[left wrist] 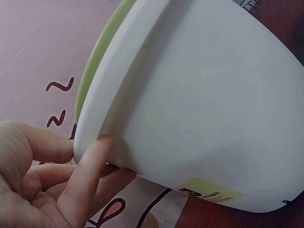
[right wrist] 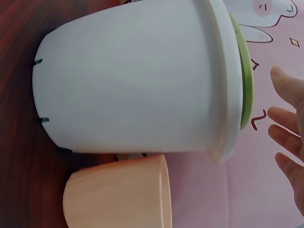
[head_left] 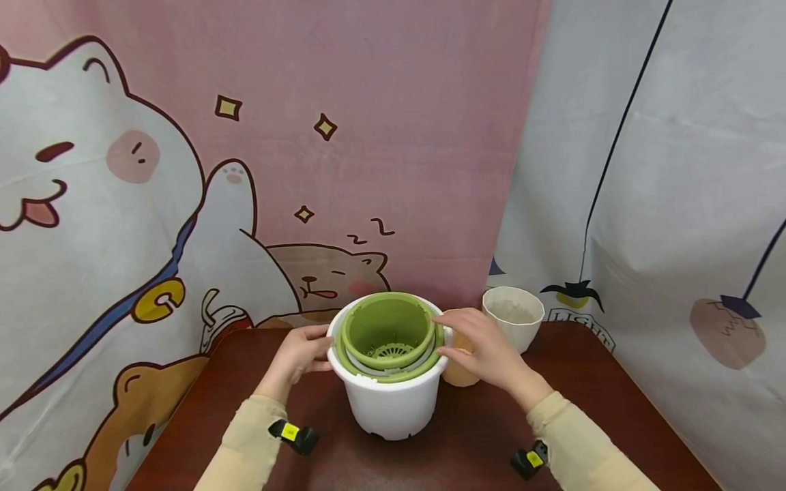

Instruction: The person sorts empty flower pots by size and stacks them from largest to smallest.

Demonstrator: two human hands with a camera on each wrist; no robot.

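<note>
A large white flowerpot (head_left: 393, 409) stands upright on the table, with green flowerpots (head_left: 388, 317) nested inside it and a grey rim showing between them. The innermost green one has a slotted bottom. My left hand (head_left: 301, 354) grips the white pot's rim at its left side, fingertips tucked under the lip in the left wrist view. Over the right side of the nested rims, my right hand (head_left: 485, 348) is spread. Its fingers (right wrist: 285, 116) stand apart from the green rim in the right wrist view and hold nothing. A yellow label (left wrist: 209, 190) is on the white pot's lower wall.
A peach-coloured pot (right wrist: 118, 194) stands close to the right of the white one, partly behind my right hand. Behind it is a cream faceted pot (head_left: 522, 334). The dark red-brown table (head_left: 583, 382) ends at a printed cloth backdrop (head_left: 399, 170).
</note>
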